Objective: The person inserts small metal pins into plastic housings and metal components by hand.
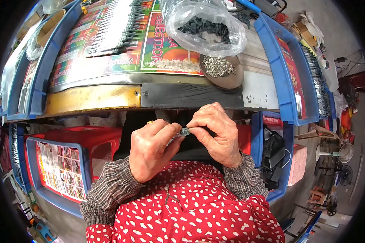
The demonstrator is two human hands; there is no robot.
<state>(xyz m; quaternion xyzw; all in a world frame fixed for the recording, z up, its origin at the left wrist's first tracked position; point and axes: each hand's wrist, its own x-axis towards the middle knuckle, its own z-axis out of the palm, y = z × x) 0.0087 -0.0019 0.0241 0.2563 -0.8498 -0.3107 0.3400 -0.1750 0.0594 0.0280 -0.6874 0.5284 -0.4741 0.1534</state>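
Just in front of the table edge, my left hand [153,148] is closed round a slim piece whose length is mostly hidden by the fingers. A small dark grey end part [185,131] with what look like holes sticks out between both hands. Thumb and forefinger of my right hand [215,133] pinch at that end part from the other side. Beyond my hands, a brown dish [232,81] holds many small silver pins or screws [218,66]. Behind it an open clear plastic bag [231,45] contains small black parts [205,29].
Slim pale pieces with dark ends [117,28] lie in a row on the table's colourful printed cover [154,48]. Blue trays [61,44] stand at both table ends. Below are another blue tray [87,170], a red stool [103,141] and a blue crate [288,162] with black items.
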